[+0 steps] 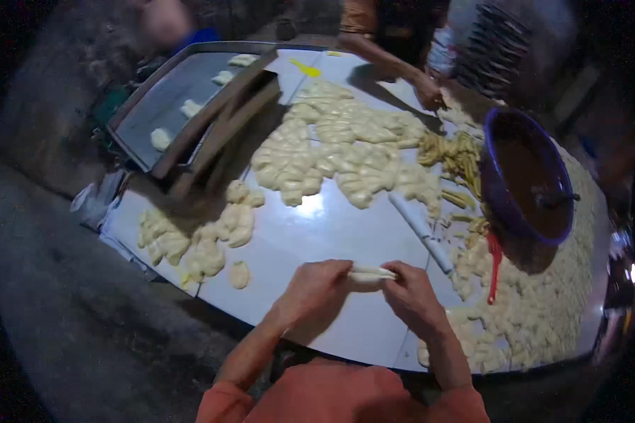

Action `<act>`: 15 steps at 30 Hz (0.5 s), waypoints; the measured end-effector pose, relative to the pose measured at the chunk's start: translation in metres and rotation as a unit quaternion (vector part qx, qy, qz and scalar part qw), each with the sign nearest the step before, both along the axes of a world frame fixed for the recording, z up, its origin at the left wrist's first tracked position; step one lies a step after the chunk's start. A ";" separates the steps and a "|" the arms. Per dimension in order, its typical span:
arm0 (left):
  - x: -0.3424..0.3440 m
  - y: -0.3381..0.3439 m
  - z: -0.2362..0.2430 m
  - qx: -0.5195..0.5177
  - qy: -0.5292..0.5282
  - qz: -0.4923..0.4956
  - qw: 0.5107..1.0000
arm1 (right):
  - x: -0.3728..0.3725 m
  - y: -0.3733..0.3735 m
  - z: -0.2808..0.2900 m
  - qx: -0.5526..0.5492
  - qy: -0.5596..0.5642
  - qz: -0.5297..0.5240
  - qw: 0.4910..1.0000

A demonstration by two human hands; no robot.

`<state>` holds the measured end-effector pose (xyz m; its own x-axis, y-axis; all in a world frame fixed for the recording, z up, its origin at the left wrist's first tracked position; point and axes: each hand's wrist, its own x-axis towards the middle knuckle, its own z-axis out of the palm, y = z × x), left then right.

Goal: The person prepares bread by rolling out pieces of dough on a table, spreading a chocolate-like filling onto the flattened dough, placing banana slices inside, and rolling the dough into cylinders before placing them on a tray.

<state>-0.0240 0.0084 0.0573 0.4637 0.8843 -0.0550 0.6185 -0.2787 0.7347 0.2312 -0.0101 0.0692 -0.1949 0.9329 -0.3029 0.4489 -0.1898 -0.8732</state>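
Your left hand (316,287) and right hand (410,296) are a little apart, each clamped on one end of a short piece of dough (368,275). The piece is pale, smooth and narrow, stretched level between your fingers above the near part of a glossy white bench (353,328).

Beyond it spreads a broad patch of soft, plump, cream-coloured dough lumps (289,158), packed together. A smaller cluster (215,233) lies to the left, with one flat oval piece (240,275) just beside it. To the right, yellowish-brown strips (462,156) sit in a tangled heap, and many small pale pieces (536,317) cover the bench's right side.

A purple-rimmed basin (488,151) with dark brown contents stands at the right, a handle leaning in it. Near it lie a red utensil (496,264) and a slim white rod (422,236), the rod slanting between the large patch and the small pieces. At the far left, a shallow tray (159,106) holds a few dough pieces. Across the bench, a co-worker's hand (429,92) reaches down to more dough.

The inner fingers of your hands are hidden. The co-worker is cut off by the top edge, and the dim surroundings are blurred.
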 end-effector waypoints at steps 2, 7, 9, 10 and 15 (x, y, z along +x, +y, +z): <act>-0.015 0.004 0.010 0.030 0.020 -0.004 0.999 | -0.012 0.006 0.001 0.108 -0.056 0.032 0.992; -0.091 0.011 0.039 0.149 0.020 0.047 0.988 | -0.079 0.055 0.024 0.156 -0.040 0.089 0.983; -0.120 0.023 0.064 0.163 0.064 0.044 0.984 | -0.104 0.082 0.034 0.202 -0.059 0.102 0.972; -0.140 0.029 0.081 0.180 0.076 0.048 0.980 | -0.125 0.096 0.043 0.256 -0.060 0.107 0.959; -0.271 0.093 0.147 0.294 0.010 0.116 0.949 | -0.252 0.162 0.116 0.297 -0.048 0.144 0.943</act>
<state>-0.2951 0.1012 0.2044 0.2575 0.8428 0.4726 0.7259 -0.4915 0.4811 -0.0212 0.1516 0.1854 -0.4652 0.8555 0.2276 0.4894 0.4627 -0.7391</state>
